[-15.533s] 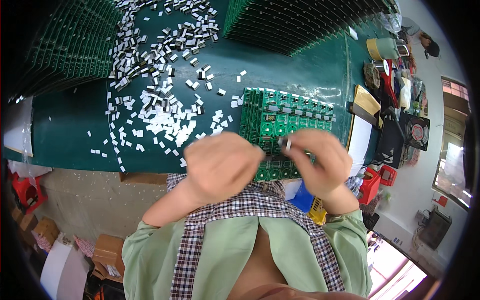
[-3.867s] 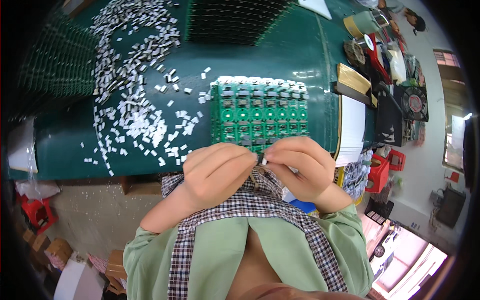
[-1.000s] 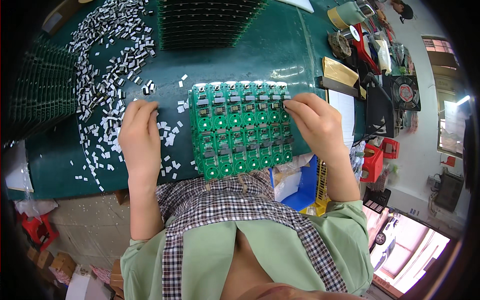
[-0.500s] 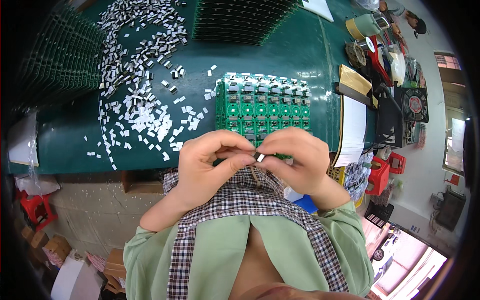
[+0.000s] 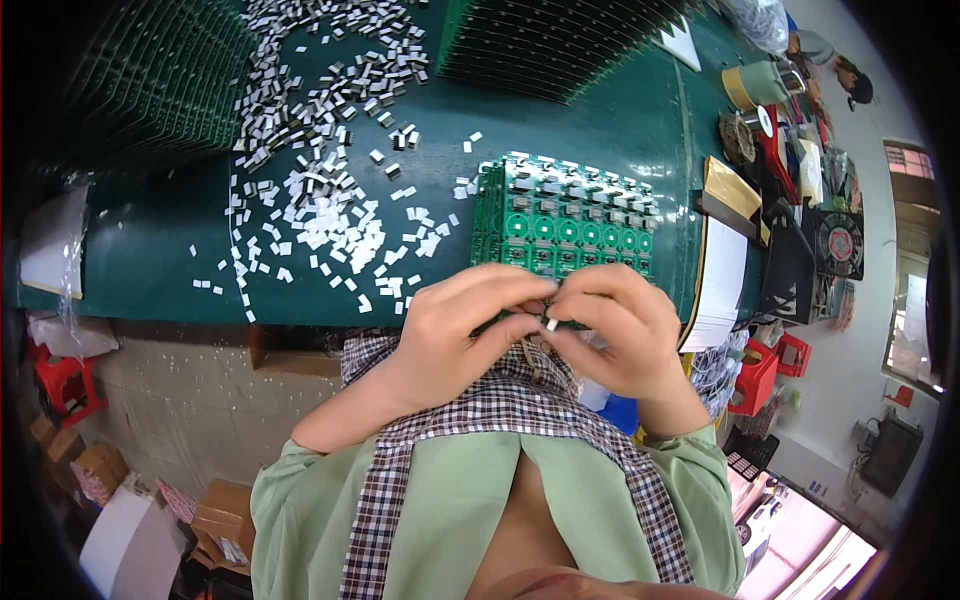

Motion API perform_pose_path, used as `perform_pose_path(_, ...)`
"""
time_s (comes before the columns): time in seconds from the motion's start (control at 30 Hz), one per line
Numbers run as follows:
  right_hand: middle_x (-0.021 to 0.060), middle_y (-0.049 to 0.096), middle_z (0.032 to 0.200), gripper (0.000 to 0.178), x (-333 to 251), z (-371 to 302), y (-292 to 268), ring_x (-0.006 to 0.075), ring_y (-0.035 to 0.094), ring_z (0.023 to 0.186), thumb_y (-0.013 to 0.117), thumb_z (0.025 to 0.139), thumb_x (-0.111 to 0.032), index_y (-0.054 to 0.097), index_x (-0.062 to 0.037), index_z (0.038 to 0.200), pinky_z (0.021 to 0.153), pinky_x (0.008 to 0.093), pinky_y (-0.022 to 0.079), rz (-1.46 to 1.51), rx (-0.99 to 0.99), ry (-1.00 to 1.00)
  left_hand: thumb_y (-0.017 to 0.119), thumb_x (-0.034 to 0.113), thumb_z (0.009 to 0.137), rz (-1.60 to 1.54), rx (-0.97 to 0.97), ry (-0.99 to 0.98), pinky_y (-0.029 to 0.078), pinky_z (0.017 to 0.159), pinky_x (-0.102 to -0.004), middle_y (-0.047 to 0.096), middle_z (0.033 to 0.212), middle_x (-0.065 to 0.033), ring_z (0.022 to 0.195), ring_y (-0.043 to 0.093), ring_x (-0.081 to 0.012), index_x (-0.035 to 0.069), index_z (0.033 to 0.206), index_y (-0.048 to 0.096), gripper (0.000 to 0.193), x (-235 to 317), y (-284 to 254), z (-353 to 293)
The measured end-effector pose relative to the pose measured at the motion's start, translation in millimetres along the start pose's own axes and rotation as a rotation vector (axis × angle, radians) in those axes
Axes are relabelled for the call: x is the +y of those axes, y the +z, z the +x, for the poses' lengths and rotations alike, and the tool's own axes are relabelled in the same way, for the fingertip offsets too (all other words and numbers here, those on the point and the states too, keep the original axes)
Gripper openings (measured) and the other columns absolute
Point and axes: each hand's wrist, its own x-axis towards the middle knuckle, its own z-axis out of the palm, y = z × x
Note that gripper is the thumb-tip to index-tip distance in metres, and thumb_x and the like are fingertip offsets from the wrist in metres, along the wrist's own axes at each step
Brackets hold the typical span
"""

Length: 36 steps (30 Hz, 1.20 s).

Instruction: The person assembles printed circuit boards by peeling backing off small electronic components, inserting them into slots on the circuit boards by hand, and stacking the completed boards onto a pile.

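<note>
My left hand [image 5: 462, 325] and my right hand [image 5: 625, 335] meet just in front of a panel of green circuit boards [image 5: 570, 215]. Both are closed in a pinch, thumbs and fingertips touching around one small white-faced electronic component [image 5: 551, 325]. Only its white end shows; my fingers hide the rest. The board panel, apparently several layers high, carries rows of small parts and ring-shaped prints. My fingers cover part of its near edge. To the left, a wide scatter of similar white-and-black components [image 5: 340, 225] lies on the green table [image 5: 400, 290].
Upright rows of green circuit boards stand at the far left [image 5: 150, 90] and far middle [image 5: 560, 45]. Along the right side are white sheets [image 5: 722, 275], a green flask [image 5: 752, 85] and a black fan [image 5: 840, 235]. Another person [image 5: 832, 65] is at the far right.
The view has shifted, so the table and boards appear farther right. The component has turned between my fingertips; its dark side, visible before, is now mostly hidden.
</note>
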Motion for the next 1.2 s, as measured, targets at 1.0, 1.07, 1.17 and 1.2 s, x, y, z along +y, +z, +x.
perform_pose_path(1.0, 0.0093, 0.061, 0.082, 0.025, -8.1, 0.2, 23.8, 0.0206, 0.06, 0.063, 0.072, 0.064, 0.005, 0.067, -0.0001, 0.088, 0.054, 0.0276, 0.05, -0.468, -0.02, -0.018, 0.057, -0.009, 0.079, 0.25, 0.14, -0.173, 0.05, 0.068, -0.0267, 0.059, 0.103, -0.0094, 0.083, 0.064, -0.0177, -0.004, 0.104, 0.059, 0.025, -27.0, -52.3, 18.3)
perform_pose_path(1.07, 0.0064, 0.06, 0.086, 0.029, -15.1, 0.0, 23.1, 0.0182, 0.06, 0.067, 0.073, 0.061, -0.003, 0.067, -0.0032, 0.09, 0.051, 0.0262, 0.047, -0.46, -0.002, 0.097, 0.058, -0.012, 0.077, -0.278, 0.087, -0.322, 0.052, 0.071, -0.025, 0.057, 0.107, -0.0134, 0.087, 0.065, -0.0173, -0.005, 0.112, 0.053, 0.036, -6.9, -45.3, 7.5)
perform_pose_path(1.17, 0.0071, 0.06, 0.087, 0.029, -24.1, 6.9, 24.0, 0.019, 0.06, 0.068, 0.076, 0.065, -0.004, 0.067, -0.0027, 0.093, 0.054, 0.0263, 0.048, -0.08, 0.125, 0.219, 0.057, -0.014, 0.074, -0.411, -0.112, -0.217, 0.051, 0.071, -0.0231, 0.049, 0.115, -0.0168, 0.087, 0.064, -0.0165, -0.003, 0.123, 0.044, 0.052, -0.1, -32.8, -1.5)
perform_pose_path(1.2, 0.0071, 0.06, 0.087, 0.029, -23.1, 5.4, 22.7, 0.019, 0.06, 0.068, 0.076, 0.065, -0.004, 0.067, -0.0027, 0.093, 0.054, 0.0263, 0.048, -0.082, 0.128, 0.216, 0.057, -0.014, 0.074, -0.335, -0.144, -0.133, 0.051, 0.071, -0.023, 0.047, 0.117, -0.0162, 0.087, 0.064, -0.0164, -0.003, 0.123, 0.044, 0.052, 1.7, -29.4, -1.9)
